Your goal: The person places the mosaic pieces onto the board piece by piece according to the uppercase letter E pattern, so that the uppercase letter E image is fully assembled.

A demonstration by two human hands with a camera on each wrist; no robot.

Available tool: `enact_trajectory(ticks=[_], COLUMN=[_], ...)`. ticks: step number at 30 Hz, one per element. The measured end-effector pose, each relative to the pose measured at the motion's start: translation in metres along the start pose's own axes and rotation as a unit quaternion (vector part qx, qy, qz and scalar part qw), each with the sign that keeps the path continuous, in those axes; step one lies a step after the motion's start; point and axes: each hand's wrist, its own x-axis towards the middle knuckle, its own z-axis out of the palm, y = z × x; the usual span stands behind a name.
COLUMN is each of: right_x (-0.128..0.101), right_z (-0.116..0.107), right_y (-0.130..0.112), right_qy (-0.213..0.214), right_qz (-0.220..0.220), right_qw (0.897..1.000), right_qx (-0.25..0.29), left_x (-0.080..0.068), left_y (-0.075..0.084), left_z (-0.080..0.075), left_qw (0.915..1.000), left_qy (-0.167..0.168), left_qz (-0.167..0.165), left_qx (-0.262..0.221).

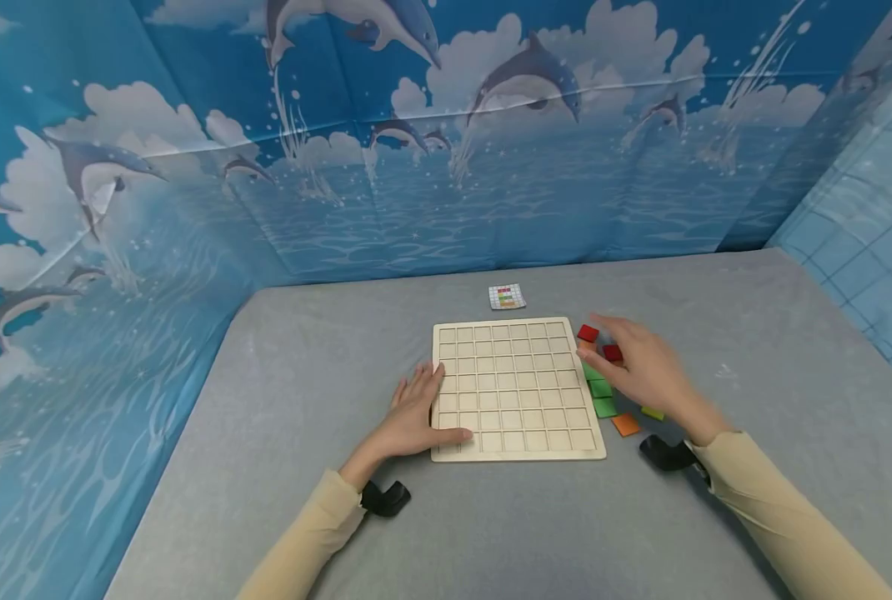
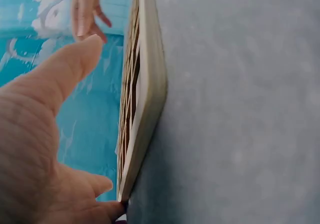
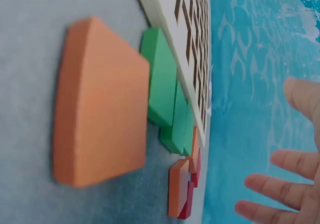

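Observation:
A pale wooden grid board (image 1: 521,387) lies flat, its squares bare. My left hand (image 1: 412,417) is at its left side, fingers spread along the edge and thumb reaching over the near left corner. My right hand (image 1: 641,358) hovers above loose coloured tiles by the board's right edge, fingers and thumb apart, holding nothing. Red tiles (image 1: 588,333) are at the far end of this group, green tiles (image 1: 601,389) line the board, and an orange tile (image 1: 626,425) sits nearer. In the right wrist view an orange tile (image 3: 110,108) looms large; more orange tiles appear beyond the green ones.
A small card (image 1: 507,297) with a coloured grid pattern lies beyond the board. Part of a yellow tile (image 1: 653,412) shows below the right hand. The grey tabletop (image 1: 326,358) meets a blue dolphin-print curtain (image 1: 416,208) at the back and left.

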Motion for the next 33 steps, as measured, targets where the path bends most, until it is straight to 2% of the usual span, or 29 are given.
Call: enact_trajectory(ticks=[5, 11, 24, 33], right_x=[0.008, 0.019, 0.038, 0.043], right_z=[0.0, 0.004, 0.015, 0.012], right_y=[0.007, 0.019, 0.025, 0.03], right_qy=[-0.023, -0.044, -0.061, -0.065], right_qz=[0.027, 0.033, 0.058, 0.055], right_qw=[0.999, 0.998, 0.996, 0.996], right_qx=[0.017, 0.043, -0.02, -0.017], left_x=[-0.002, -0.002, -0.002, 0.0], left_y=[-0.009, -0.014, -0.019, -0.019], left_z=[0.001, 0.002, 0.006, 0.007], left_qw=[0.9999, 0.9991, 0.9959, 0.996], left_qy=[0.002, 0.007, 0.033, 0.036], left_qz=[0.016, 0.037, 0.06, 0.046], left_qx=[0.0, 0.019, 0.06, 0.068])
